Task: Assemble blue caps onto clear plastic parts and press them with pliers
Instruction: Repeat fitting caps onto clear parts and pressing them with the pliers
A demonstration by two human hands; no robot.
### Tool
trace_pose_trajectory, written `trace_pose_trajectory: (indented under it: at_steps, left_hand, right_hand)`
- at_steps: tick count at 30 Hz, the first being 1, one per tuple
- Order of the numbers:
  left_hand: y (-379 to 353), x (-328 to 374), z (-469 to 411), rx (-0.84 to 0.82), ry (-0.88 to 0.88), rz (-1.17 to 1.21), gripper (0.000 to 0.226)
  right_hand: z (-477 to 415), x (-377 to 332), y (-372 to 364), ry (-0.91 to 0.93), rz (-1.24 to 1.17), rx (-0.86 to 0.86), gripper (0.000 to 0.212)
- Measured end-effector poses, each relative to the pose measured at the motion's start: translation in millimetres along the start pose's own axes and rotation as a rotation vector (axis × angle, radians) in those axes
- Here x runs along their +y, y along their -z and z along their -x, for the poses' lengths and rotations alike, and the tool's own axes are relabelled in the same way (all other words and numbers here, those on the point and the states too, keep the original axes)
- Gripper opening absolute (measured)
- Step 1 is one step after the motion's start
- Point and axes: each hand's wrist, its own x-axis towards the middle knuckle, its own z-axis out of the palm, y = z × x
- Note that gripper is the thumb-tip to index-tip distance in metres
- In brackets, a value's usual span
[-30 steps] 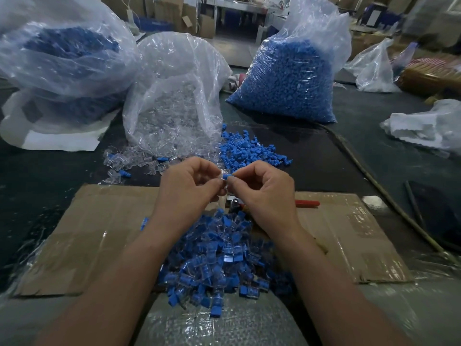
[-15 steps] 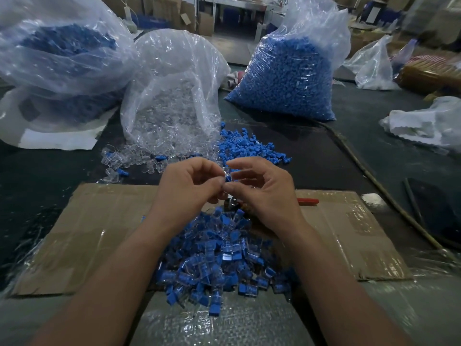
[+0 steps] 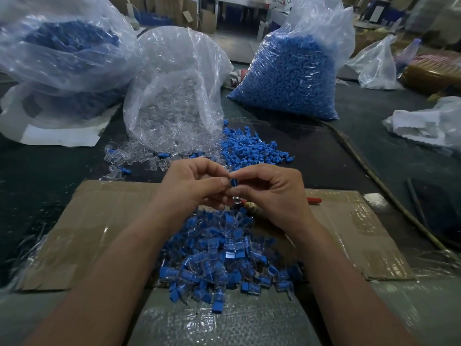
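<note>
Your left hand (image 3: 197,188) and right hand (image 3: 272,193) pinch one blue cap (image 3: 233,183) between their fingertips, above the cardboard (image 3: 104,221). Behind, the open bag of clear parts (image 3: 174,106) spills forward; the bag of blue caps (image 3: 287,78) stands full.

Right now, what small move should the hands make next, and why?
Probably push the blue cap home into its clear part, which the fingers hide. The left hand and right hand pinch the cap between them, and the pliers lie on the cardboard, not in hand.
</note>
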Motion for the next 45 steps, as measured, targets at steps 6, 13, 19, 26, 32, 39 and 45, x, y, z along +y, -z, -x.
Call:
trace_pose_trajectory:
  at_steps: [6, 13, 19, 26, 32, 39, 45]
  left_hand:
    - [0.4, 0.1, -1.4, -0.02, 0.02, -0.003, 0.011]
    - [1.9, 0.0, -1.0, -0.026, 0.034, -0.008, 0.009]
    - [0.9, -0.6, -1.1, -0.004, 0.023, -0.051, 0.01]
    - [2.2, -1.1, -1.5, 0.033, -0.004, -0.016, 0.009]
    - [4.7, -2.4, -4.2, 0.072, -0.013, 0.004, 0.011]
    - [6.7, -5.5, -5.9, 0.083, -0.016, 0.006, 0.01]
    - [6.7, -6.6, -5.0, 0.078, -0.012, -0.001, 0.012]
  right_hand:
    - [-0.1, 1.1, 2.3, 0.015, 0.046, 0.003, 0.031]
    - [0.5, 3.2, 1.4, 0.028, 0.069, 0.007, 0.032]
    - [0.2, 3.5, 1.2, 0.045, 0.103, -0.006, 0.031]
    - [-2.6, -0.1, 19.9, -0.212, 0.206, -0.009, 0.031]
    - [2.3, 13.3, 69.2, -0.58, 0.596, -0.194, 0.048]
    - [4.6, 15.1, 58.4, -0.668, 0.758, -0.474, 0.085]
    - [1.7, 9.3, 53.5, -0.643, 0.775, -0.422, 0.055]
